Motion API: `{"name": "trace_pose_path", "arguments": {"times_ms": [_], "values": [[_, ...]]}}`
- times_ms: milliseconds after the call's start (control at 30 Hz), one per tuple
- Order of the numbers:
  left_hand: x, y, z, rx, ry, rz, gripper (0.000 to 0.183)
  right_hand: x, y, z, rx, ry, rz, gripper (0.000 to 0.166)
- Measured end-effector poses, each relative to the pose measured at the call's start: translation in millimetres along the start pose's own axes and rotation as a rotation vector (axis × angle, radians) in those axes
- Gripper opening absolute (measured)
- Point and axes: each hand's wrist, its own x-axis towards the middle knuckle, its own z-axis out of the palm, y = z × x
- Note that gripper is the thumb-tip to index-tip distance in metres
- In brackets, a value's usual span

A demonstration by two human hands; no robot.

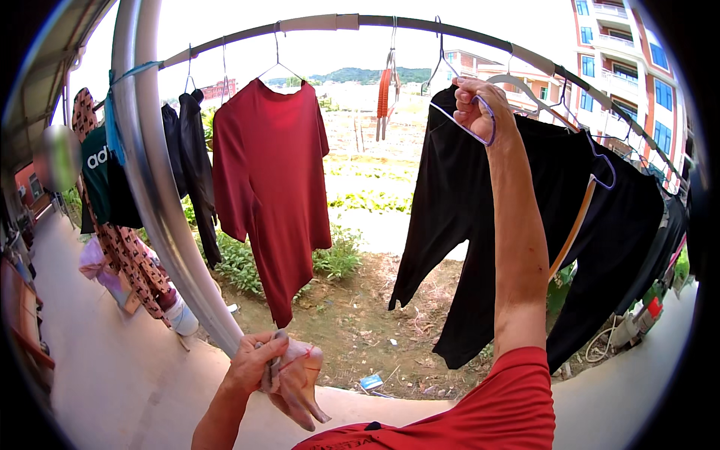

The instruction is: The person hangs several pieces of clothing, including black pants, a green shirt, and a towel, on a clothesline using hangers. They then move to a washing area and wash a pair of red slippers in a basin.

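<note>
My left hand grips a crumpled pale pinkish cloth low in front of me, beside the base of a metal post. Raised to the rail, my right hand is closed on a thin purple-and-white clothes hanger. Black trousers hang right by that hanger; whether they are attached to it I cannot tell. Between my hands and farther left, a dark red short-sleeved shirt hangs on a wire hanger. Several empty hangers with orange parts dangle from the rail between the shirt and the trousers.
A curved rail spans the top, tied with blue cloth near a shiny metal post. More dark clothes hang right, a patterned pink garment left. Below lie a concrete edge, soil, plants and a white bucket.
</note>
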Motion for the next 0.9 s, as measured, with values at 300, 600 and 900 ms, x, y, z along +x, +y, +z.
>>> {"name": "trace_pose_path", "arguments": {"times_ms": [300,600,900], "values": [[11.1,3.0,15.3,0.019,-0.107,-0.014,0.021,7.2,-8.7,-63.2,0.258,-0.165,0.026,0.021],[24.0,-8.9,17.8,-0.158,-0.082,-0.012,0.014,4.5,-16.2,-70.0,0.257,-0.196,-0.010,0.023],[29.5,-11.4,27.7,-0.146,-0.150,-0.040,0.017,19.0,-29.6,-71.4,0.120,-0.142,-0.115,0.025]]}}
